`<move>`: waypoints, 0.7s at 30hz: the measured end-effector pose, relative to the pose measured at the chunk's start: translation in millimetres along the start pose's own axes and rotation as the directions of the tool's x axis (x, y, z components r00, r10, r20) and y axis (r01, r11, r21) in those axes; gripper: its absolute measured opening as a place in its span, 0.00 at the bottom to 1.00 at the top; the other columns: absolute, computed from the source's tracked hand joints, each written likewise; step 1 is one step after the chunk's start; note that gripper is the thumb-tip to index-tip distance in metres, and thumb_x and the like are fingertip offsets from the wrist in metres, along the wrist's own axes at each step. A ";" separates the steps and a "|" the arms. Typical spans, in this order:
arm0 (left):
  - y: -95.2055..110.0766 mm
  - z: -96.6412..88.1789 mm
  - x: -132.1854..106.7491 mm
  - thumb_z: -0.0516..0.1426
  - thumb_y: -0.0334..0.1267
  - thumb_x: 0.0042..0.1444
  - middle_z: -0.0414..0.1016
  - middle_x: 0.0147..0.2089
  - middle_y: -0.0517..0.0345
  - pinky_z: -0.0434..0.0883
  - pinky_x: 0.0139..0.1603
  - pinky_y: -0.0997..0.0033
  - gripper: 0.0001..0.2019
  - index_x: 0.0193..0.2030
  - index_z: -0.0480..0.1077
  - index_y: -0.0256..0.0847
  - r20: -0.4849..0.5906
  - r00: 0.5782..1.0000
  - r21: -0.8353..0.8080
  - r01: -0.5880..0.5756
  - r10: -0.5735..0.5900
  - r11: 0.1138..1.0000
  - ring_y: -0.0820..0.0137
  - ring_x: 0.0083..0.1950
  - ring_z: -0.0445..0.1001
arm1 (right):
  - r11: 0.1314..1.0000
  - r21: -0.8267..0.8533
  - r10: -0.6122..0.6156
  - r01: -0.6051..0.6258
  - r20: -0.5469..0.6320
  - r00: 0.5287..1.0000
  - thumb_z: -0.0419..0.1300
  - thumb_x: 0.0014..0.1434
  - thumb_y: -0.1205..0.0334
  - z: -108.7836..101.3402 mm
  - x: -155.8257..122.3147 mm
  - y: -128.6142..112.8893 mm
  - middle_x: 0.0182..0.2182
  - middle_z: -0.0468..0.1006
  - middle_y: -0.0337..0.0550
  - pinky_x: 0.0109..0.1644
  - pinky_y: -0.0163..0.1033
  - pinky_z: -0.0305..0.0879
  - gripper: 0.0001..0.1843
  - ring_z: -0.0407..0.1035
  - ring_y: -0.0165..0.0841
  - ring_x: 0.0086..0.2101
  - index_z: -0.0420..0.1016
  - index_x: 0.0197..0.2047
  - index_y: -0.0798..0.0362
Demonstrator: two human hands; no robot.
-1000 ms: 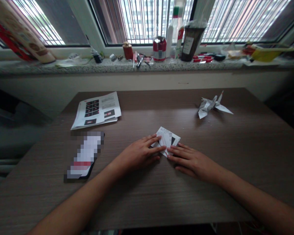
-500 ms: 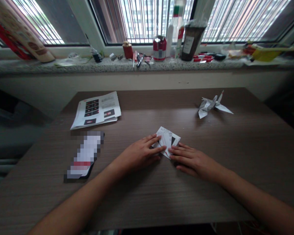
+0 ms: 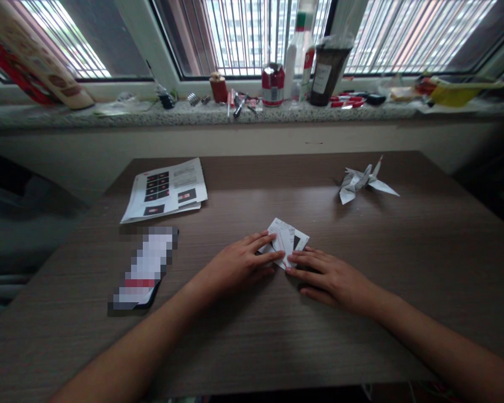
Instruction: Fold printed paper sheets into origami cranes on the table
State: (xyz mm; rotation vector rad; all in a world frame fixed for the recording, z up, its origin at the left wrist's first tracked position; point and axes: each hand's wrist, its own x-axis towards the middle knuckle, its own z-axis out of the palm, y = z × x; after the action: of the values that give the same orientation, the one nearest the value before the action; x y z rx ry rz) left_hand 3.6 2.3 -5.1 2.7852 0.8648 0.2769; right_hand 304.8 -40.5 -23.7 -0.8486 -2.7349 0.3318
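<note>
On the brown table [image 3: 231, 347], folded paper [image 3: 284, 240] lies under the fingertips of the loosely spread left grip [image 3: 244, 258] and right grip [image 3: 325, 274], neither clasping it, and seems light, easily creased, best held by its edges.

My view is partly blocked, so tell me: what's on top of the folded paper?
On the folded paper, the left hand rests at left and the right hand touches the near right edge. Print and a dark patch show; whatever the hands cover can't be seen.
</note>
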 end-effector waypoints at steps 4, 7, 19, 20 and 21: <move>-1.1 0.3 -0.1 0.57 0.43 0.72 0.60 0.76 0.48 0.67 0.70 0.47 0.21 0.69 0.68 0.51 0.002 1.000 -0.002 -0.003 0.003 1.000 0.53 0.75 0.60 | 1.000 -0.006 0.004 -0.004 0.009 1.000 0.59 0.72 0.55 -1.2 2.3 -0.3 0.68 0.69 0.50 0.70 0.61 0.63 0.30 0.64 0.46 0.66 0.61 0.74 0.47; -1.2 0.4 -0.4 0.56 0.44 0.72 0.60 0.76 0.50 0.66 0.71 0.48 0.21 0.70 0.67 0.52 -0.005 1.000 -0.009 0.003 -0.003 1.000 0.54 0.75 0.60 | 1.000 -0.008 0.003 -0.003 -0.017 1.000 0.60 0.71 0.55 -0.1 3.5 -0.7 0.67 0.70 0.51 0.68 0.60 0.65 0.29 0.65 0.47 0.65 0.64 0.72 0.46; 0.9 7.0 1.8 0.50 0.53 0.74 0.58 0.77 0.51 0.62 0.73 0.49 0.27 0.76 0.56 0.53 0.026 0.999 0.069 0.029 -0.031 0.997 0.54 0.76 0.58 | 0.995 0.061 0.080 -0.075 -0.087 0.993 0.56 0.73 0.55 -7.6 11.6 2.1 0.65 0.73 0.50 0.67 0.55 0.67 0.25 0.68 0.43 0.63 0.67 0.70 0.48; 1.2 6.9 1.8 0.50 0.53 0.74 0.57 0.77 0.51 0.61 0.73 0.49 0.28 0.77 0.55 0.53 0.030 0.999 0.066 0.024 -0.026 0.998 0.54 0.76 0.57 | 0.994 0.044 0.100 -0.096 -0.104 0.989 0.56 0.73 0.55 -6.8 13.0 3.7 0.66 0.71 0.51 0.67 0.56 0.66 0.26 0.67 0.44 0.64 0.65 0.71 0.48; 1.7 6.6 1.8 0.50 0.53 0.74 0.57 0.77 0.51 0.60 0.74 0.50 0.28 0.77 0.55 0.53 0.034 0.999 0.062 0.019 -0.021 0.998 0.55 0.77 0.56 | 0.993 0.023 0.118 -0.117 -0.117 0.986 0.55 0.73 0.55 -5.3 14.5 5.6 0.68 0.69 0.51 0.69 0.57 0.64 0.27 0.64 0.44 0.66 0.62 0.73 0.49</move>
State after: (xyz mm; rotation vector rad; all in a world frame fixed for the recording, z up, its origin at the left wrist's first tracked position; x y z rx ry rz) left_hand 7.6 1.1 -10.8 2.8266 0.9075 0.2009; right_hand 297.8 -26.9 -17.7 -0.9951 -2.5766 0.3151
